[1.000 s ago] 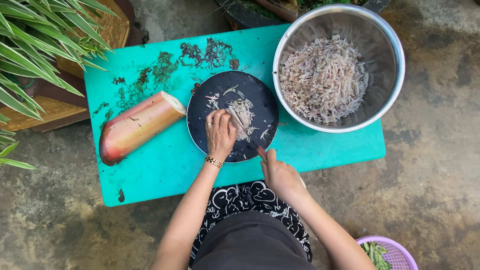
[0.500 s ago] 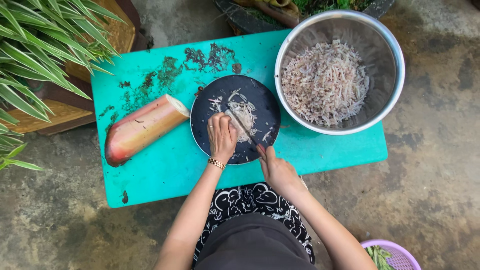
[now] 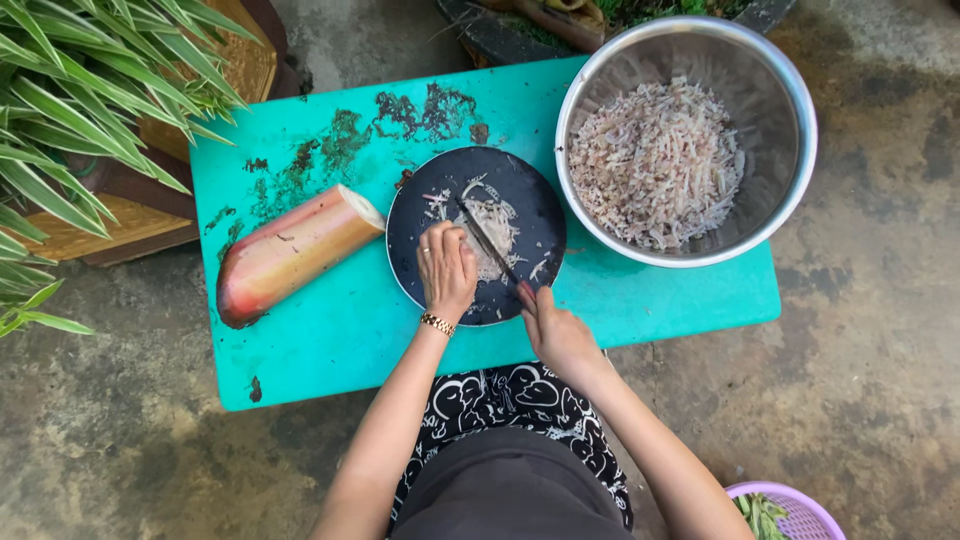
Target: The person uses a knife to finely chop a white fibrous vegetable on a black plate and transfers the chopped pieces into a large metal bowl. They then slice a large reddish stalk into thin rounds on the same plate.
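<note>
On a low turquoise table [image 3: 330, 340] lies a round black cutting board [image 3: 530, 205] with pale shredded strips [image 3: 495, 225] on it. My left hand [image 3: 445, 268] rests on the board, fingers bent beside the strips. My right hand [image 3: 555, 330] grips a knife [image 3: 487, 243] by its handle at the board's near edge; the blade points away across the shreds. A pink and cream banana blossom [image 3: 290, 252], cut flat at one end, lies left of the board.
A large steel bowl [image 3: 790, 170] full of the same pale shreds stands at the table's right end. Dark stains [image 3: 420, 110] mark the far tabletop. Spiky green leaves [image 3: 90, 90] overhang a wooden bench at left. A purple basket [image 3: 795, 510] sits bottom right.
The knife blade has come onto the shreds in the middle of the board. My left hand has stayed on the board beside it.
</note>
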